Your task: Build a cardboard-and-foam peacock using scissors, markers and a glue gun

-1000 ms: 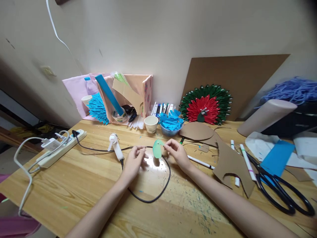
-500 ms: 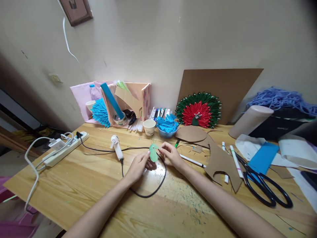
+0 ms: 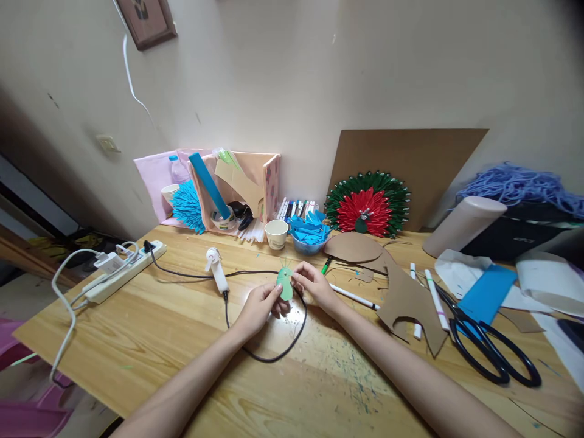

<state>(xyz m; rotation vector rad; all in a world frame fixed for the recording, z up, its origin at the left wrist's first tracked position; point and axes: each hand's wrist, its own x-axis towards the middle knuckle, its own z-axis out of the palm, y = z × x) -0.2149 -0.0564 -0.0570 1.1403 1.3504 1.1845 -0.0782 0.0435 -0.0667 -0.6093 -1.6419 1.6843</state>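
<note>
A small green paper cutout [image 3: 286,286], rounded at the top with thin strands sticking up and a dot like an eye, is held above the table in front of me. My left hand [image 3: 261,306] pinches its lower left edge between thumb and fingers. At its upper right, my right hand [image 3: 313,285] has thumb and fingertips pressed together on the edge; whether they grip the paper or some tiny part on it is hard to see. A black cable loops on the table beneath both hands, running to a white glue gun [image 3: 217,272] on the left.
A power strip [image 3: 125,277] lies at the left. Behind stand a paper cup [image 3: 276,235], a bowl of blue paper pieces [image 3: 310,234] and a red-green fan-shaped craft [image 3: 367,207]. Cardboard scraps [image 3: 406,298], markers and large black scissors [image 3: 490,347] lie to the right.
The view has shifted slightly. The green cutout has turned a little in my fingers, and both hands remain at it.
</note>
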